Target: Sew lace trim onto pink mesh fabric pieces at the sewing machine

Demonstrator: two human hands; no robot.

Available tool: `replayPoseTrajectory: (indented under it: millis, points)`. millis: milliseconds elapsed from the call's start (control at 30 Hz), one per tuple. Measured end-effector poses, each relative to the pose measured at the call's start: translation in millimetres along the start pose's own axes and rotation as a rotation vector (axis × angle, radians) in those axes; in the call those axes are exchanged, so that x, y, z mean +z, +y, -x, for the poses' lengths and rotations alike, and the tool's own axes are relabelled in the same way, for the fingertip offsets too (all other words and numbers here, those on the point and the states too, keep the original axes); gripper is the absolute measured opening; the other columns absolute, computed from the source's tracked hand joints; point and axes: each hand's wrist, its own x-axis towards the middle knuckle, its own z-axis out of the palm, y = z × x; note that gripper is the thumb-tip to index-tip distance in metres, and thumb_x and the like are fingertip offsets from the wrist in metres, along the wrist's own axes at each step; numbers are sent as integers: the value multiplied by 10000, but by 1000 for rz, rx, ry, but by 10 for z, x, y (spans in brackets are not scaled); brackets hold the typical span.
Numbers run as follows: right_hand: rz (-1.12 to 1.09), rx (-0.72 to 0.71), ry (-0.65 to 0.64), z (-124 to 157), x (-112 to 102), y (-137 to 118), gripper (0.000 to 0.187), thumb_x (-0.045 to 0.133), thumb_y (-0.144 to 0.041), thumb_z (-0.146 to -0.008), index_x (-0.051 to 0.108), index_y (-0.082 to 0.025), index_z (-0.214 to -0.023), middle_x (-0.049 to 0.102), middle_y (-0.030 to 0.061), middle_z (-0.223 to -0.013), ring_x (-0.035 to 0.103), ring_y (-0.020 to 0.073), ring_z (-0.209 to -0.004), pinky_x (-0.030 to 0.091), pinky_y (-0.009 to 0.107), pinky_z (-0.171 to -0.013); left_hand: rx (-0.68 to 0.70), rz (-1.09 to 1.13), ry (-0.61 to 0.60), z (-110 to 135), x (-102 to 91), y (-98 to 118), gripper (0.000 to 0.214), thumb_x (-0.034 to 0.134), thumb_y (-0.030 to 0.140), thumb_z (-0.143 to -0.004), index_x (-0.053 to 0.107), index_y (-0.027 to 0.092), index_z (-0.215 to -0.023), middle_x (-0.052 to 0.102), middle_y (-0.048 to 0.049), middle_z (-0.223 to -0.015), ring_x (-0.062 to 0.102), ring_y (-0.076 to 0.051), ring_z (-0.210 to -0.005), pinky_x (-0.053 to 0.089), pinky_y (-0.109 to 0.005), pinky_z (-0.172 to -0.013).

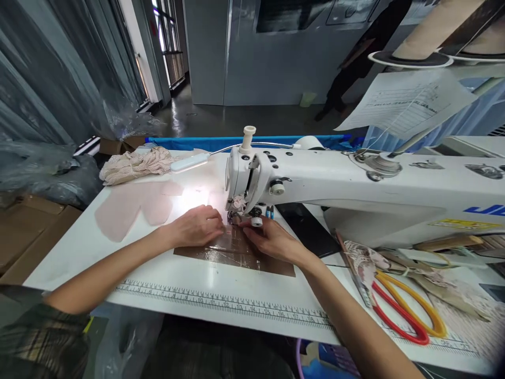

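Observation:
A white sewing machine stretches in from the right, its needle and presser foot lit by a small lamp. My left hand rests just left of the foot, fingers curled together and pressed down; whatever is under them is hidden. On the other side, my right hand brings thumb and fingers together close to the foot, partly behind the machine head. What it pinches is too small to make out. Beneath both hands lies a brown, shiny taped sheet. Pale pink sheer fabric pieces lie flat to the left.
A lace bundle sits at the table's back left. Right of my hands are a dark phone-like slab, scissors with red and yellow handles and lace scraps. A printed ruler runs along the front edge. A person is beyond.

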Motion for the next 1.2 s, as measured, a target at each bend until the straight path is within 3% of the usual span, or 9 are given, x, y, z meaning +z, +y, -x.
replayPoseTrajectory:
  millis: [133, 267, 400, 533, 800, 1100, 1200]
  points:
    - [26, 38, 35, -62, 111, 37, 166, 518, -245, -829, 660, -178, -885, 665, 52, -761, 598, 192, -675, 457, 290, -624, 0, 349, -21, 70, 92, 55, 163, 571, 236, -899, 660, 133, -988, 681, -110, -1006, 643, -202, -943, 555, -319, -808]
    - [33, 60, 90, -24, 206, 61, 198, 474, -199, -836, 647, -178, -929, 665, 54, -822, 604, 193, -716, 463, 294, -656, -11, 473, 41, 109, 174, 3, 114, 616, 237, -892, 690, 150, -884, 705, -86, -964, 659, -184, -913, 548, -299, -818]
    - [53, -76, 81, 44, 252, 49, 250, 467, -182, -860, 688, -188, -977, 662, 71, -989, 625, 188, -841, 480, 299, -743, -23, 426, 104, 117, 220, 21, 149, 578, 224, -930, 699, 164, -867, 715, -63, -933, 660, -164, -877, 530, -294, -802]
    - [145, -217, 49, 72, 283, 64, 353, 450, -194, -906, 683, -234, -1168, 653, 76, -1044, 623, 180, -831, 495, 296, -713, -28, 341, 112, 124, 227, 83, 175, 538, 227, -955, 692, 167, -900, 712, -60, -960, 653, -155, -886, 523, -306, -810]
    - [293, -214, 28, 91, 306, 81, 410, 464, -191, -925, 617, -280, -1295, 628, 91, -1152, 637, 195, -886, 519, 297, -714, 34, 136, 130, 144, 207, 97, 186, 528, 223, -948, 696, 212, -868, 713, -61, -994, 626, -155, -822, 481, -337, -749]
    - [246, -266, 41, 75, 314, 116, 394, 466, -173, -919, 632, -236, -1271, 606, 109, -1119, 619, 202, -910, 523, 319, -730, 152, 124, 221, 125, 224, 97, 156, 548, 133, -922, 685, 179, -865, 740, -37, -929, 644, -132, -784, 498, -273, -696]
    - [224, -296, 48, 74, 312, 119, 386, 469, -162, -912, 648, -230, -1247, 602, 111, -1112, 608, 210, -963, 530, 335, -764, 145, 71, 173, 119, 195, 124, 182, 523, 154, -934, 691, 180, -870, 739, -40, -928, 643, -134, -763, 500, -274, -683]
